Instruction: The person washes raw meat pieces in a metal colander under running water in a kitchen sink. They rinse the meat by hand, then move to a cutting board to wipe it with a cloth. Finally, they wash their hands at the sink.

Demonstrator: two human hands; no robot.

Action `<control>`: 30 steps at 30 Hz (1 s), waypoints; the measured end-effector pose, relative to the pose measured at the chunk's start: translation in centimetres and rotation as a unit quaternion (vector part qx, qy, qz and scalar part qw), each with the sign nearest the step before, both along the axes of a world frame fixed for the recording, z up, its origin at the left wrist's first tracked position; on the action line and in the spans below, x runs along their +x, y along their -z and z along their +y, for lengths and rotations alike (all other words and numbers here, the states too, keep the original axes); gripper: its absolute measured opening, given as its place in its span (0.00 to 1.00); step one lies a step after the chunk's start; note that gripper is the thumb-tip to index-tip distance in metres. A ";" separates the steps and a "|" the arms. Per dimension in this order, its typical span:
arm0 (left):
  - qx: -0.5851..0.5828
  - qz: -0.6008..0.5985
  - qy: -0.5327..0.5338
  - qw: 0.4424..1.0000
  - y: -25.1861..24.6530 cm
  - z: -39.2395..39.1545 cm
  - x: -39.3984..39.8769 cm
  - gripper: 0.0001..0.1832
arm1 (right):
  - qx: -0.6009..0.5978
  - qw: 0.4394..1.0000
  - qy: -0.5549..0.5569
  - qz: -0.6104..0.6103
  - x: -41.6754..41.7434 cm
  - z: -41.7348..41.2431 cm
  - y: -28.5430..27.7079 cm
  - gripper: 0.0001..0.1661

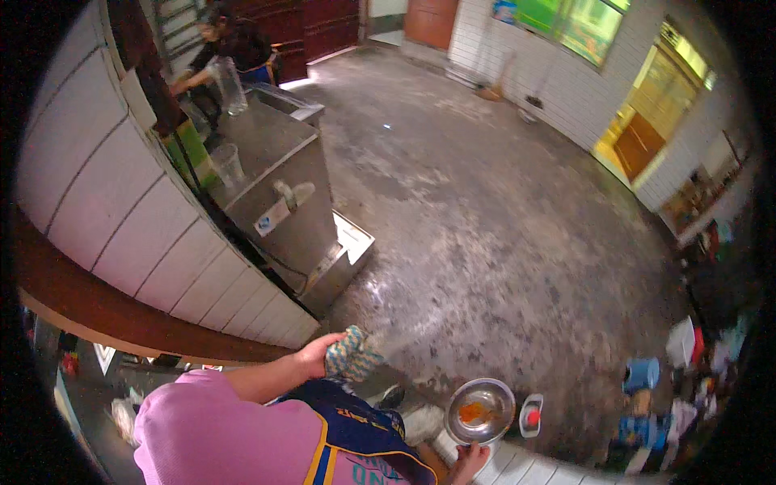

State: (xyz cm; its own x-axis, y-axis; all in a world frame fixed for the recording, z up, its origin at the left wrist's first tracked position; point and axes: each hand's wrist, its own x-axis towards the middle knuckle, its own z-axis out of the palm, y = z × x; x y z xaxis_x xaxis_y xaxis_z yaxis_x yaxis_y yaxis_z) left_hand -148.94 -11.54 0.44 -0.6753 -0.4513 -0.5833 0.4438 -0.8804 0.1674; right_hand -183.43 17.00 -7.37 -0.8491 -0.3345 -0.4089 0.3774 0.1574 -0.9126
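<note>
My left hand [317,356] is closed around a crumpled green, yellow and white patterned cloth [351,354], held out in front of my body. At the lower right, my right hand [470,459] grips the near rim of a round stainless steel bowl [490,418]. Some orange-red food or sauce [476,413] lies in the bottom of the bowl. Just right of the bowl is a small pale oblong container [531,428] with a red round thing in it; what supports it is unclear.
A steel counter unit [276,145] with clear plastic containers stands at the upper left, where another person [245,48] works. A tiled wall [151,242] runs along the left. A blue bucket [641,373] and assorted items sit at the right. White tiles [515,464] edge the bottom.
</note>
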 end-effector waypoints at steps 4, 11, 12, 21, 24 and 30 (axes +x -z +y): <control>0.012 -0.011 -0.125 0.992 -1.7 -4.9 -3.2 0.21 | -0.042 0.994 -0.100 -0.006 -8.8 -14.9 -2.7 0.09; 0.017 -0.036 -0.251 0.967 2.8 -18.1 -5.5 0.21 | -0.065 0.970 -0.234 -0.025 -14.9 -39.7 -1.0 0.08; 0.013 -0.014 -0.257 0.966 4.2 -20.3 -6.6 0.22 | -0.058 0.966 -0.250 -0.014 -15.7 -42.0 0.0 0.08; 0.017 0.038 -0.335 0.941 1.1 -44.2 -12.7 0.22 | -0.036 0.935 -0.354 0.013 -17.9 -71.1 -5.9 0.07; 0.003 0.048 -0.381 0.923 2.6 -51.6 -11.8 0.22 | -0.051 0.921 -0.386 0.024 -20.6 -80.7 -3.7 0.07; 0.034 0.026 -0.496 0.867 5.9 -64.2 -9.1 0.23 | -0.015 0.888 -0.458 0.020 -17.4 -104.1 -2.0 0.08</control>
State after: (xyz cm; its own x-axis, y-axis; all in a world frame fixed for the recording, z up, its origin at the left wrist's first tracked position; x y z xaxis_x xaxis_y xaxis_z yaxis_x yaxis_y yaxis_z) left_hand -158.01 -75.77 -5.47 -0.0011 -0.7909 -0.6119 0.9938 -0.0691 0.0874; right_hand -200.85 -87.06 -5.38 -0.2276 -0.9028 -0.3649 0.0706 0.3585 -0.9309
